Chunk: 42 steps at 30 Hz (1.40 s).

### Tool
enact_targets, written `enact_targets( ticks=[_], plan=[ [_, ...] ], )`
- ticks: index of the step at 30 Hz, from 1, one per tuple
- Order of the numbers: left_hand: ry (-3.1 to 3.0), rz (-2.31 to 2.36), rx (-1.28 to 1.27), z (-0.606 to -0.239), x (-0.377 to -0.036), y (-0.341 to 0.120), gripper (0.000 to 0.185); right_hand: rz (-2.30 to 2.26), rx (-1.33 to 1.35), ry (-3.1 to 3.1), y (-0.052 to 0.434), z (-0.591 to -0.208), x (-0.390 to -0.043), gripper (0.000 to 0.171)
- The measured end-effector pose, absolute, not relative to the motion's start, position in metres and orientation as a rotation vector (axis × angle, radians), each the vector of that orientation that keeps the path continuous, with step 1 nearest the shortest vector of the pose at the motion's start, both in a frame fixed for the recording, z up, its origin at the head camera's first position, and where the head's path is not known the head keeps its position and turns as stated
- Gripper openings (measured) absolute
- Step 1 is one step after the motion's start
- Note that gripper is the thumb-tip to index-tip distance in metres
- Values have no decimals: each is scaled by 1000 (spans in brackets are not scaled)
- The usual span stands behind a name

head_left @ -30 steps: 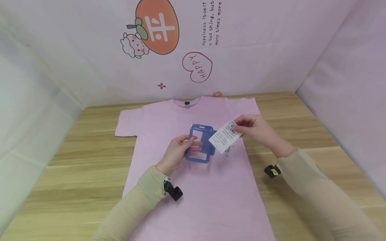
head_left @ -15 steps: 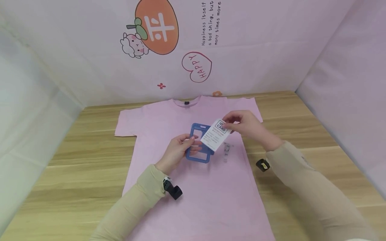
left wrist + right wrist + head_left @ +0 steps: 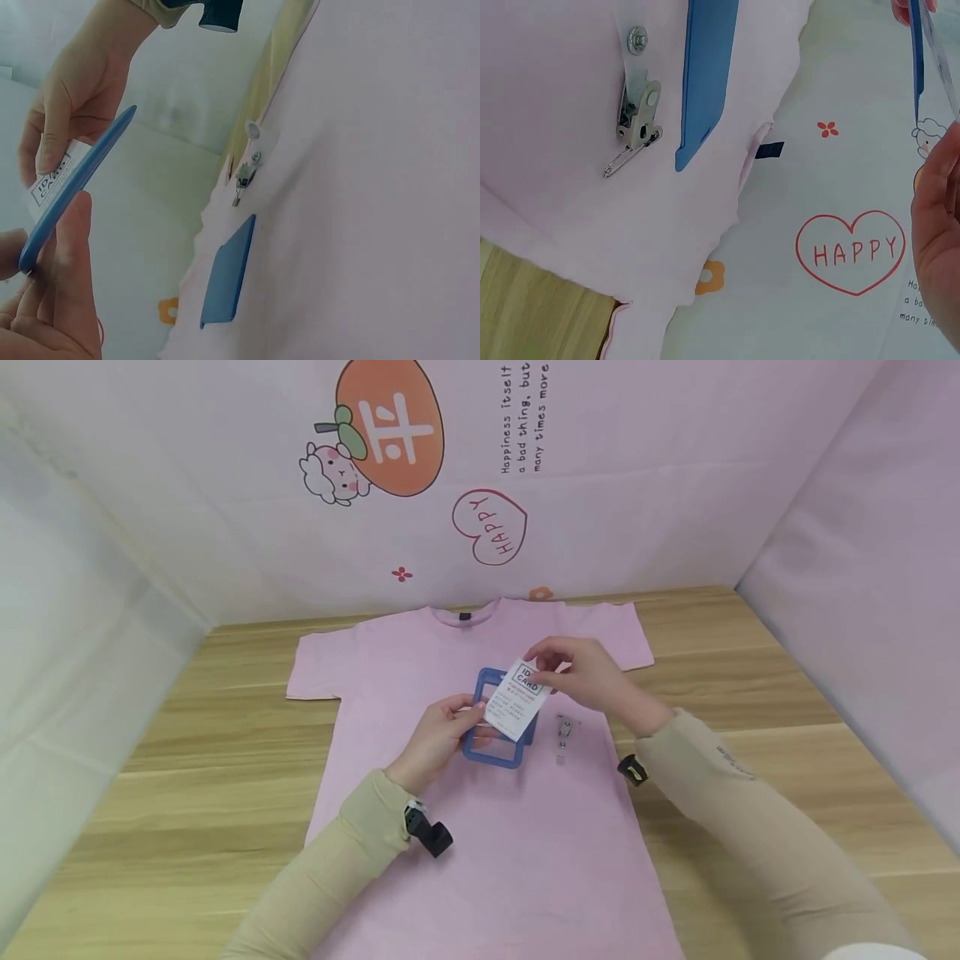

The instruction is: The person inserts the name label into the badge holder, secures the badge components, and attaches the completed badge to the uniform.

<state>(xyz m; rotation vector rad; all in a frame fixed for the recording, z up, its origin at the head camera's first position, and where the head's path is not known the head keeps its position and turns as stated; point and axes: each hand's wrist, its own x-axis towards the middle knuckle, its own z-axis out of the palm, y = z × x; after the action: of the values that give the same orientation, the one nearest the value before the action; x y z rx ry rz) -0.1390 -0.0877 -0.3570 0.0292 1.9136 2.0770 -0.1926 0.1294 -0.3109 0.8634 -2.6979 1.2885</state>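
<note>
Two hands meet over the middle of a pink T-shirt. The right hand pinches the top corner of a white card between its thumb and fingers. The card is thin and flat, a small rectangle with the words "ID CARD" in a black box and tiny lines of print under it. It is tilted and lies across the front of a blue card holder.

The left hand grips the blue card holder by its left edge, with fingers curled round it. The holder is a hard plastic frame with round corners and a see-through window in the middle. In the left wrist view it looks very thin from the side, and the card peeks out behind it.

One more flat blue piece lies on the shirt right under the holder. It looks smooth and stiff. Near it, on the right, lies a small shiny metal clip with a round rivet and a thin pin.

The shirt is soft cloth, spread flat on a wooden table with long light-brown stripes. Both arms wear beige sleeves. Behind the table stands a pale pink wall with a red heart that says "HAPPY" and an orange fruit picture.
</note>
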Motion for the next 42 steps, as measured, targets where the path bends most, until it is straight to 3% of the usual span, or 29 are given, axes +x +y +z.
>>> enact_targets(
  ticks=[22,33,42],
  plan=[
    [1972,2033,51,-359,-139,-88,32,1113,1103,-2623,109,-321,-187,20],
    [1977,2022,71,-358,-140,-89,33,1124,1106,-2593,103,-326,-186,17],
    [2011,1993,34,-360,-140,-91,32,1083,1056,-2573,103,-328,-186,25]
  ],
)
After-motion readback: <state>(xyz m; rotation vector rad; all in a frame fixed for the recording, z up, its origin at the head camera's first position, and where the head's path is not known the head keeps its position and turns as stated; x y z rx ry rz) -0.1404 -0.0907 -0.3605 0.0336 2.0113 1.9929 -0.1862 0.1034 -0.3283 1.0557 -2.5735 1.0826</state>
